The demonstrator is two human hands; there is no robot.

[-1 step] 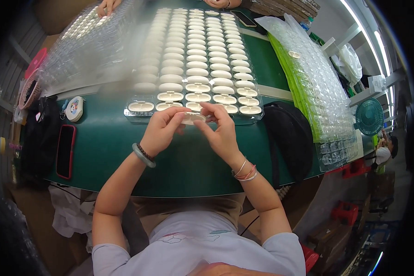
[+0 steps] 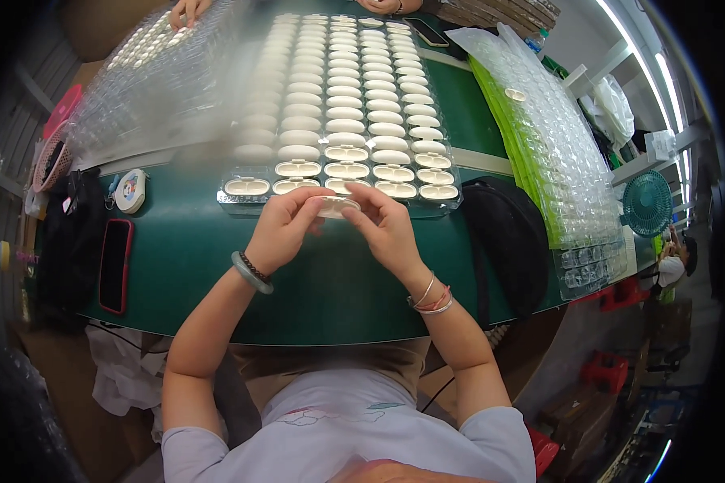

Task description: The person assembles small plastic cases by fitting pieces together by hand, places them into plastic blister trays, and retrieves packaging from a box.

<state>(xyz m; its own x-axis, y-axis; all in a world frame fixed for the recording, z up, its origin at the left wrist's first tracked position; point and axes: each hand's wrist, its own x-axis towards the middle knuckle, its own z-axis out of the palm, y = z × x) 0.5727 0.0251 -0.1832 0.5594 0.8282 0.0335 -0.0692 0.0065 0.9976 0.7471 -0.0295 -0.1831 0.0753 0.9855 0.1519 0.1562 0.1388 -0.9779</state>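
Just off the near edge of a clear plastic tray (image 2: 232, 200), I hold a small white oval case (image 2: 335, 207), which looks like an earbud case, between both hands. My left hand (image 2: 288, 219) pinches its left end between thumb and fingers. On its right end lie the thumb and fingertips of my right hand (image 2: 385, 225). Fingers cover part of the case. Rows of similar cases fill the tray: most are closed, such as a closed case (image 2: 345, 126), while several nearest me stand with lids up, among them an opened case (image 2: 394, 173).
On the green table (image 2: 217, 278) lie a red-edged phone (image 2: 116, 266), a small white pouch (image 2: 131, 191) and a black bag (image 2: 503, 241). Stacked clear trays (image 2: 552, 137) rise at right, more clear trays (image 2: 157, 88) at left. Another person's hand (image 2: 188, 12) touches cases at far left.
My right hand's fingers and thumb have shifted very slightly on the case. My left hand and the tray look the same.
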